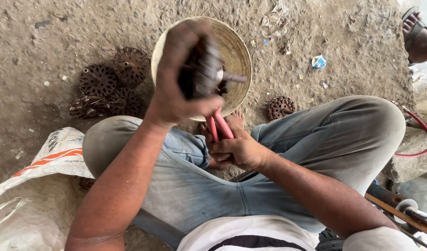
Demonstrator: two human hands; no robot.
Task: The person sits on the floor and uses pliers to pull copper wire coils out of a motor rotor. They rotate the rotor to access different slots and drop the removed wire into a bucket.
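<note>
My left hand (178,76) is raised over a round woven basket (236,51) and grips a dark, rusty motor part (201,69) with a short shaft sticking out to the right. My right hand (239,149) sits lower, between my knees, closed on the red handles of pliers (219,125) that point up toward the part. The plier jaws are hidden behind my left hand. I sit cross-legged in grey-blue trousers, with a bare foot showing under the basket.
Several rusty round rotor parts (109,83) lie on the dirt floor at left; another one (281,108) lies right of the basket. A white sack (60,153) lies at lower left. A red hose (425,135) and tools sit at right. Another person's sandalled foot (418,37) is at top right.
</note>
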